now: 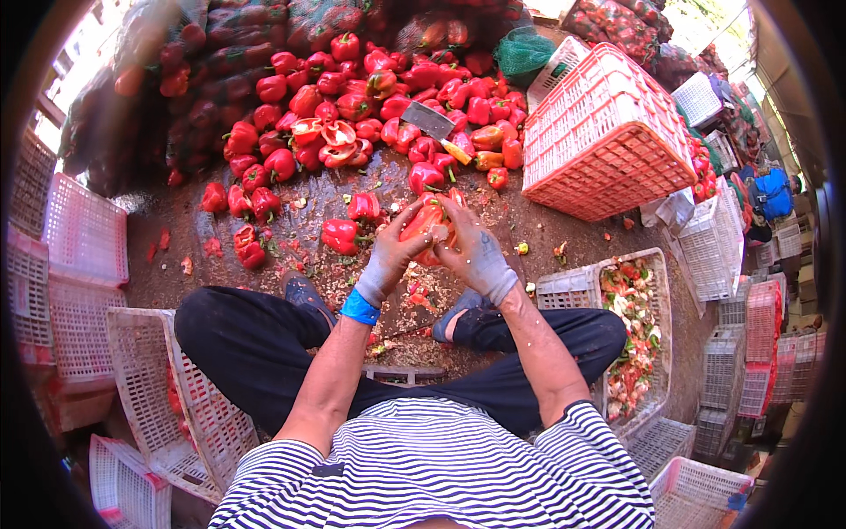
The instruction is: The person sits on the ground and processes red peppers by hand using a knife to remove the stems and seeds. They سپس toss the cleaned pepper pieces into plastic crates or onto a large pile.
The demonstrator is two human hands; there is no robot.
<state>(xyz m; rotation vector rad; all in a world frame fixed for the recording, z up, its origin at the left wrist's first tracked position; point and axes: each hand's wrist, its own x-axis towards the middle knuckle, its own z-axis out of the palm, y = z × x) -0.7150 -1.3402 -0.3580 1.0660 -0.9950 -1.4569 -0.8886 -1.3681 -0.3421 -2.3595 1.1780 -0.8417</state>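
Note:
Both my hands wear dirty grey work gloves and hold one red bell pepper [428, 228] between them, above the floor between my feet. My left hand [394, 254] grips its left side; my right hand [477, 248] grips its right side. The pepper looks opened, with pale flesh showing. Beyond my hands lies a large heap of red bell peppers [353, 106]. A wide-bladed knife with a yellow handle [428, 120] rests on the heap, and cut pepper halves [338, 133] lie left of it. Two whole peppers [340, 236] sit on the floor just left of my hands.
A tilted red plastic crate [608, 132] stands at the upper right. By my right knee a crate [664, 330] holds pepper cores and scraps. A white crate [142, 383] with red pieces stands at my left. Filled mesh sacks [218, 86] are stacked behind the heap.

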